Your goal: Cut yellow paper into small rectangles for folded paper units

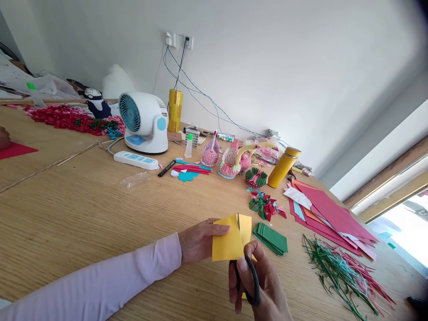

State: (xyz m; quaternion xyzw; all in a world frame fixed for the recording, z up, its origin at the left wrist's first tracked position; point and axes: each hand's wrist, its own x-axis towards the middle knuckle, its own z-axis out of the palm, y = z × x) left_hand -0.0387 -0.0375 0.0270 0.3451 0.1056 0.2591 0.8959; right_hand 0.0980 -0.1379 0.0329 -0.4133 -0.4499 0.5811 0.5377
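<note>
Pinched in my left hand (197, 240) is a sheet of yellow paper (226, 240), thumb on top and fingers behind. My right hand (267, 285) grips black-handled scissors (256, 285), with fingers through the loops. Their blades lie along a cut that splits the yellow paper, leaving a narrower strip on the right side. A bit of yellow also shows below the scissors. Just right of the paper lies a fanned stack of green paper rectangles (271, 238). Behind that stack sits a pile of folded red and green paper pieces (266, 205).
Green and pink paper strips (344, 272) and red sheets (334, 209) lie at right. Further back stand paper swans (230, 160), a yellow cylinder (284, 167), a white fan (143, 122) and a power strip (136, 160). Another person's hand (4, 137) rests by red paper at far left.
</note>
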